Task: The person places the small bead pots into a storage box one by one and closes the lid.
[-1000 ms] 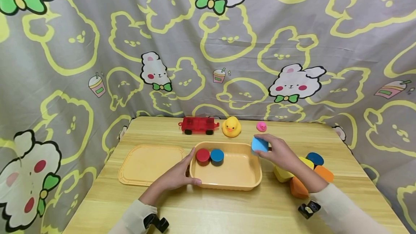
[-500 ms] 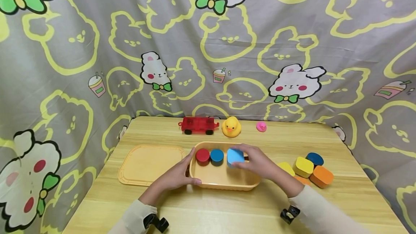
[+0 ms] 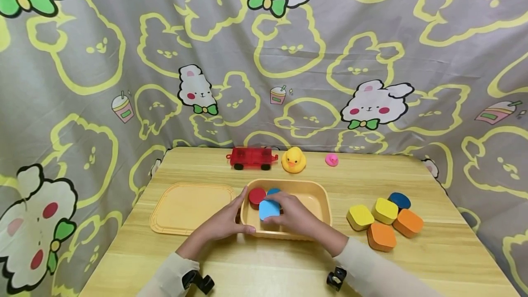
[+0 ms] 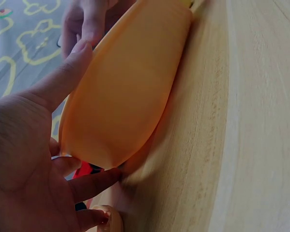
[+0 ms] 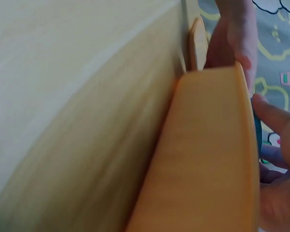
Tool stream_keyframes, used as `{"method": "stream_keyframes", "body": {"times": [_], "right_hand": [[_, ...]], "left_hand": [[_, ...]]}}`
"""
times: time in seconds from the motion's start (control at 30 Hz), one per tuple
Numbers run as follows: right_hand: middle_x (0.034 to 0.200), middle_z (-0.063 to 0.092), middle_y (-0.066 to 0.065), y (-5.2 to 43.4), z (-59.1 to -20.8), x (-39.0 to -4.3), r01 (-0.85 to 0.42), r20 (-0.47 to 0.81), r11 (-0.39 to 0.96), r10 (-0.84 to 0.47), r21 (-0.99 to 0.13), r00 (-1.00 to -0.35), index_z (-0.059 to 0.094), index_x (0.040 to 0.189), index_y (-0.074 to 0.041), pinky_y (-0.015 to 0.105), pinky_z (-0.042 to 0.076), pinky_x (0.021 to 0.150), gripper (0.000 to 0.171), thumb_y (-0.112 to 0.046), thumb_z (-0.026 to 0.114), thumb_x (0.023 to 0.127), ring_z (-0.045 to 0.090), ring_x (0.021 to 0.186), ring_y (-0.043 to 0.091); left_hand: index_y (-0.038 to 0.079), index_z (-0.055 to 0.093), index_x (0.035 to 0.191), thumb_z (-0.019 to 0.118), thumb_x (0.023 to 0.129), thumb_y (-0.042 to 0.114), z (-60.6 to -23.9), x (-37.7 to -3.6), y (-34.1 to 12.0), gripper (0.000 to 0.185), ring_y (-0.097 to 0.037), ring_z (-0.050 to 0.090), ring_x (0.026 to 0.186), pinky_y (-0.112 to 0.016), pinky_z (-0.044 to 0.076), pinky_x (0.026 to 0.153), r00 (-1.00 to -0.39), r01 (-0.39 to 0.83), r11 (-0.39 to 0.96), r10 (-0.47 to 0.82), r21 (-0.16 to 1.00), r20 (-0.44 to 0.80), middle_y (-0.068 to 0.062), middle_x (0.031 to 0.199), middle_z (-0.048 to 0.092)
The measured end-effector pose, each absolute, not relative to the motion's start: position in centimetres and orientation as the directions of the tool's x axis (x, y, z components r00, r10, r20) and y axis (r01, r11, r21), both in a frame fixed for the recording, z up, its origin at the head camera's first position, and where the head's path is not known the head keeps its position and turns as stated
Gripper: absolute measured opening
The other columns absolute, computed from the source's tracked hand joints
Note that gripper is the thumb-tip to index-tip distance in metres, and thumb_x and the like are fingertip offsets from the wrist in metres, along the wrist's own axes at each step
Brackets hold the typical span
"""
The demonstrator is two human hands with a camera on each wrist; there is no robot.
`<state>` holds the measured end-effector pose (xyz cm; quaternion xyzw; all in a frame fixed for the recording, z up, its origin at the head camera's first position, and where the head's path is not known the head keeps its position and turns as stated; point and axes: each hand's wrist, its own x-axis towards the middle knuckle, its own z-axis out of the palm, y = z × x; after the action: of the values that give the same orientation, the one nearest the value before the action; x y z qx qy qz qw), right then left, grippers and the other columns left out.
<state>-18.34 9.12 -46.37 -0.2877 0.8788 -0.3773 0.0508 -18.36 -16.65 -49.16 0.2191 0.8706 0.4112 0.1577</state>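
Note:
A shallow light-orange plastic box (image 3: 315, 205) stands mid-table. My left hand (image 3: 220, 221) holds its left end, thumb at the front rim and fingers round the side; the left wrist view shows that thumb on the box wall (image 4: 130, 82). Over the box's left part, my right hand (image 3: 294, 214) pinches a light-blue rounded block (image 3: 269, 211) between thumb and fingers. Behind this block are a red round block (image 3: 256, 196) and a darker blue round block (image 3: 274, 191), partly covered by hand and block. In the right wrist view the box wall (image 5: 203, 145) hides most of the block.
Left of the box lies a flat light-orange lid (image 3: 191, 207). To the right are yellow blocks (image 3: 360, 217), orange blocks (image 3: 381, 236) and a dark-blue round block (image 3: 399, 200). Along the back stand a red toy wagon (image 3: 251, 158), a yellow duck (image 3: 294, 160) and a small pink duck (image 3: 332, 160).
My right hand has carried the light-blue block leftward from the box's right rim, then nearer the front, to just before the round blocks. The left hand has stayed on the box.

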Motion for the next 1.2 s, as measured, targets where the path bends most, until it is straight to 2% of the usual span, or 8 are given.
{"method": "stream_keyframes", "body": {"times": [0.13,0.4,0.7,0.97,1.2], "right_hand": [[0.132,0.065,0.013,7.7,-46.8,-18.1,-0.460,0.111,0.565,-0.543,-0.685,-0.832,0.064,0.136,-0.001,0.048,0.055,0.095,0.059,-0.028,0.085,0.088,0.060,0.117,0.029],[0.126,0.069,0.011,6.1,-47.7,-18.0,-0.509,0.128,0.570,-0.577,-0.645,-0.807,0.066,0.131,0.002,0.040,0.055,0.096,0.056,-0.029,0.084,0.088,0.063,0.112,0.024],[0.126,0.070,0.006,5.7,-48.0,-18.3,-0.483,0.083,0.610,-0.565,-0.628,-0.821,0.067,0.131,-0.002,0.036,0.054,0.097,0.055,-0.033,0.083,0.089,0.062,0.113,0.019],[0.128,0.069,0.011,6.5,-46.7,-17.9,-0.448,0.060,0.591,-0.559,-0.671,-0.827,0.066,0.133,0.002,0.039,0.056,0.095,0.057,-0.021,0.087,0.086,0.065,0.114,0.025],[0.120,0.071,0.010,7.0,-46.9,-18.1,-0.452,0.052,0.604,-0.561,-0.656,-0.826,0.070,0.126,0.001,0.029,0.058,0.086,0.051,-0.018,0.089,0.083,0.069,0.108,0.024]], "left_hand": [[0.016,-0.002,0.167,0.085,0.085,0.044,-49.1,-18.3,-16.7,0.123,-0.036,0.020,0.156,-0.055,0.031,0.120,-0.847,0.259,0.556,0.523,0.790,-0.090,-0.014,0.173,0.009],[0.014,-0.003,0.167,0.085,0.084,0.045,-49.0,-18.4,-16.7,0.124,-0.035,0.016,0.157,-0.057,0.028,0.121,-0.838,0.271,0.545,0.540,0.793,-0.084,-0.013,0.173,0.007],[0.014,-0.003,0.167,0.084,0.085,0.046,-49.2,-18.5,-16.8,0.124,-0.036,0.015,0.157,-0.058,0.027,0.122,-0.836,0.283,0.544,0.544,0.790,-0.076,-0.014,0.173,0.007],[0.014,-0.005,0.167,0.083,0.085,0.045,-49.2,-18.4,-16.8,0.124,-0.036,0.015,0.157,-0.057,0.029,0.121,-0.832,0.279,0.543,0.548,0.792,-0.083,-0.014,0.173,0.005],[0.014,-0.004,0.167,0.083,0.084,0.046,-49.1,-18.3,-16.7,0.125,-0.036,0.017,0.156,-0.056,0.031,0.120,-0.837,0.263,0.544,0.539,0.797,-0.091,-0.014,0.173,0.006]]}}
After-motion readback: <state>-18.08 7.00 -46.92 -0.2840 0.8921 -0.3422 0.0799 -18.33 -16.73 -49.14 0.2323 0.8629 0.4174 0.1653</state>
